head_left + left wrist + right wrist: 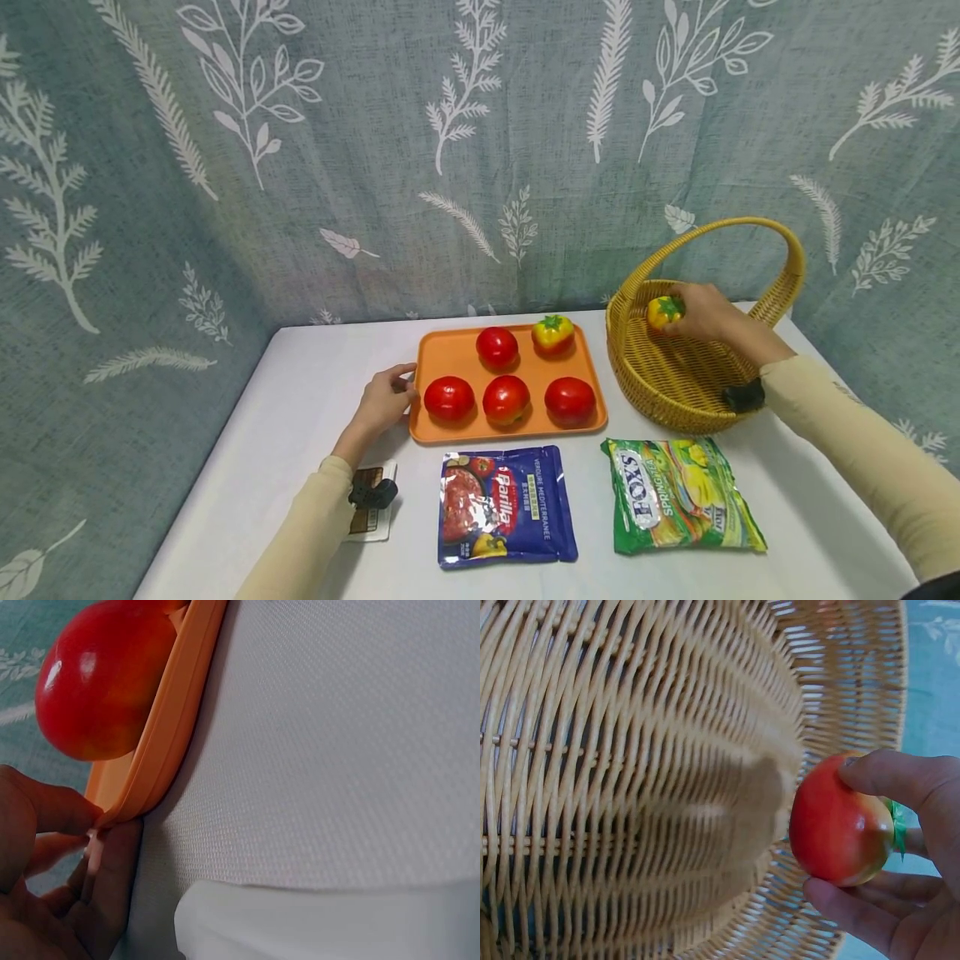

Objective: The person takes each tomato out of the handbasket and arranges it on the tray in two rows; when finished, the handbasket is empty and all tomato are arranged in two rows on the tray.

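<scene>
My right hand (701, 312) reaches inside the wicker basket (624, 367) and grips a yellow-and-red fruit with a green leafy top (663, 313). In the right wrist view, thumb and fingers lie around the red side of this fruit (840, 825), close to the woven wall. My left hand (384, 402) is at the left edge of the orange tray (450, 348); the left wrist view has it pinching the tray's rim (169, 742). On the tray lie several glossy red fruits (506, 400) and another yellow-and-red fruit with a green top (553, 335).
A blue Barilla pouch (506, 507) lies in front of the tray. To its right is a green-and-yellow Foxs bag (682, 496), in front of the basket. A flat brown-and-white packet (372, 508) is partly under my left wrist. The basket's tall handle (720, 227) arches above it; a patterned curtain (375, 167) hangs behind.
</scene>
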The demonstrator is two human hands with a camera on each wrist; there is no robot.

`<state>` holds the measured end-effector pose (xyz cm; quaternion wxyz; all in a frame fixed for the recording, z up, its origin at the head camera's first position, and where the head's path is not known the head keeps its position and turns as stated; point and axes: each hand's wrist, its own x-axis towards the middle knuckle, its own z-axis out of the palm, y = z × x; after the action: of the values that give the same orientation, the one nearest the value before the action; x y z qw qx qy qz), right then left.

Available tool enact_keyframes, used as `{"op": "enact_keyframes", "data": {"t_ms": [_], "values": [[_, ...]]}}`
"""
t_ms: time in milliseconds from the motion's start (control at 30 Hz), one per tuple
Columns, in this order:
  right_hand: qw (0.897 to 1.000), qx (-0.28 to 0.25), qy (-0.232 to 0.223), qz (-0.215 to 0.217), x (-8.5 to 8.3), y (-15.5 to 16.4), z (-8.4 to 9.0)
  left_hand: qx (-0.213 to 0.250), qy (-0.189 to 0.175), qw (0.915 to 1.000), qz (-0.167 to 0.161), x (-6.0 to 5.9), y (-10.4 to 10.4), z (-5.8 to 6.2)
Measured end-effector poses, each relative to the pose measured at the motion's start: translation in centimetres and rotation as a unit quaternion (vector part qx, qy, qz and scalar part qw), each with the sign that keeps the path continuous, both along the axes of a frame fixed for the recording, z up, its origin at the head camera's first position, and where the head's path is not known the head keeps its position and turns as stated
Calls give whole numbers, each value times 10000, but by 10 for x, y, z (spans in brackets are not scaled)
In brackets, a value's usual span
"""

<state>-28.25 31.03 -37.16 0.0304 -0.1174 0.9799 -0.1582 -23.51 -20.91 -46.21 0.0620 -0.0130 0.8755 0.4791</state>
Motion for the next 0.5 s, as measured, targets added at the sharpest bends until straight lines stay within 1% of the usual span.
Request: {"op": "enact_keyframes", "data": {"t_ms": [100, 300, 500], "values": [[10000, 32, 60, 44, 6, -2, 6, -12, -29, 10000, -17, -1, 0, 0], [9998, -11, 160, 92, 24, -10, 16, 6, 24, 10000, -46, 0, -2, -1], [9978, -121, 611, 230, 42, -11, 19, 9, 41, 10000, -59, 0, -1, -1]]}}
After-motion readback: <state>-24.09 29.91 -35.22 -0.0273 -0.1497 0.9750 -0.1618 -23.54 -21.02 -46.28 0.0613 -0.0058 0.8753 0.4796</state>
